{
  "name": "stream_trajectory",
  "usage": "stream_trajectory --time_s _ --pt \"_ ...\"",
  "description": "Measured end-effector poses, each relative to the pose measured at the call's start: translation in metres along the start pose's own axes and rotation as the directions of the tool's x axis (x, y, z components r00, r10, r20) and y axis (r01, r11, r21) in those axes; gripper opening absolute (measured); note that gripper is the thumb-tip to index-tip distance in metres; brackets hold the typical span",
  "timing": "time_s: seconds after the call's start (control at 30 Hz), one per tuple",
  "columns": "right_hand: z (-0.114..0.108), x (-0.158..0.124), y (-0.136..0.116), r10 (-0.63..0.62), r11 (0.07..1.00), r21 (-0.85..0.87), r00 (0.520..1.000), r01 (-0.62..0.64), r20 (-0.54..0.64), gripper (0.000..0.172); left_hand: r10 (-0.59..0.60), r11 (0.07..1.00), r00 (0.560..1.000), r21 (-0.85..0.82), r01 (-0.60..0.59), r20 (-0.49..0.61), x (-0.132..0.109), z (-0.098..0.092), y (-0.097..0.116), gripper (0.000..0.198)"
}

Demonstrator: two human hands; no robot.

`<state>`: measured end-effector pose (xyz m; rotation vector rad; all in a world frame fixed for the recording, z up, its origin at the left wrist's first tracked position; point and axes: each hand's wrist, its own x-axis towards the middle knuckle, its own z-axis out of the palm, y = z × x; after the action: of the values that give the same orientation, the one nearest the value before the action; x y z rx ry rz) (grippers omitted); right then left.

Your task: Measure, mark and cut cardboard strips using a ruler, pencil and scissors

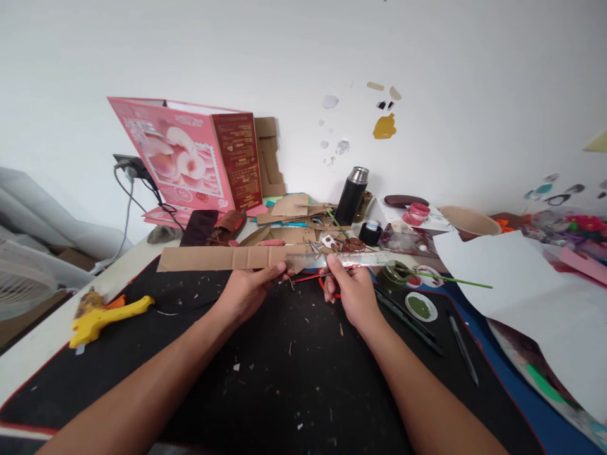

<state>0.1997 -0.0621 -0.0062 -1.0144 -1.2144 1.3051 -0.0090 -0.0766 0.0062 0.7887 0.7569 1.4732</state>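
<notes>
My left hand (251, 289) pinches a long brown cardboard strip (203, 258) near its right end, thumb on the front face. Crosswise crease lines show on the strip. A shiny metal ruler (365, 259) overlaps that end and reaches to the right. My right hand (353, 291) grips the ruler, thumb pressed on its face. Below the ruler, by the right fingers, is a thin red-edged tool (307, 277) with a red loop; the fingers partly hide it, and I cannot tell whether they hold it. Both hands are above the black mat (284, 379).
A yellow glue gun (109, 319) lies at left. Behind are a pink box (184, 158), cardboard scraps (289, 208) and a black flask (351, 197). To the right are a green paint jar (393, 276), a paint-filled lid (421, 307), pens (462, 347) and white paper (535, 303).
</notes>
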Motion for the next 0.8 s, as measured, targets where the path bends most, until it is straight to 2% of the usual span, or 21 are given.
stream_trajectory --time_s 0.8 --pt "0.0002 0.0002 -0.0022 0.011 0.999 -0.052 1.000 -0.011 0.009 0.064 0.013 1.000 1.000 0.005 -0.013 0.002 0.0018 -0.0008 -0.0028 0.059"
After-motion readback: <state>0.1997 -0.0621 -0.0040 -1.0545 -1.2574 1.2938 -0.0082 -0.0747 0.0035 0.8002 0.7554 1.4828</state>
